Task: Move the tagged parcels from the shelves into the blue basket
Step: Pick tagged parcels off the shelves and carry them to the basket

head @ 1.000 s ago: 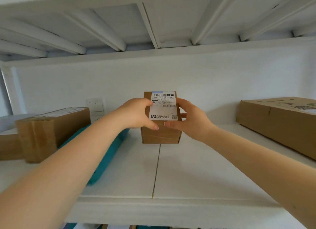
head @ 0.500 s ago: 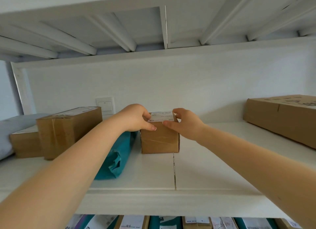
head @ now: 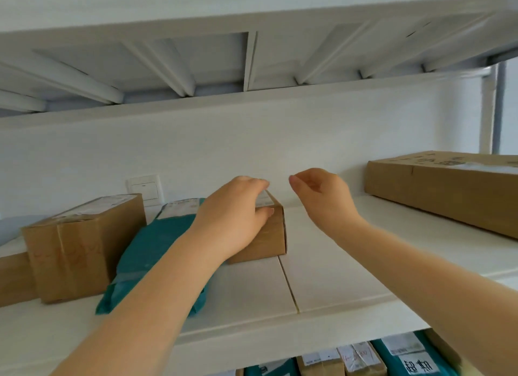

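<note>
One left hand (head: pixel 235 215) grips the small box (head: pixel 266 235); right hand (head: pixel 322 196) loosely curled, holding nothing.

A white shelf (head: pixel 336 266) carries three cardboard boxes (head: pixel 70 246) (head: pixel 266 235) (head: pixel 448 190), a teal bag (head: pixel 151 249), and perhaps another box at far left.

Shelf (head: pixel 322 263) bare btwn small box (head: pixel 266 235) & long box (head: pixel 448 190); teal bag (head: pixel 151 252) blocks left.

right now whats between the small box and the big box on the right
Bare white shelf between small box and big box, with only the right hand hovering above, in the head view.
</note>
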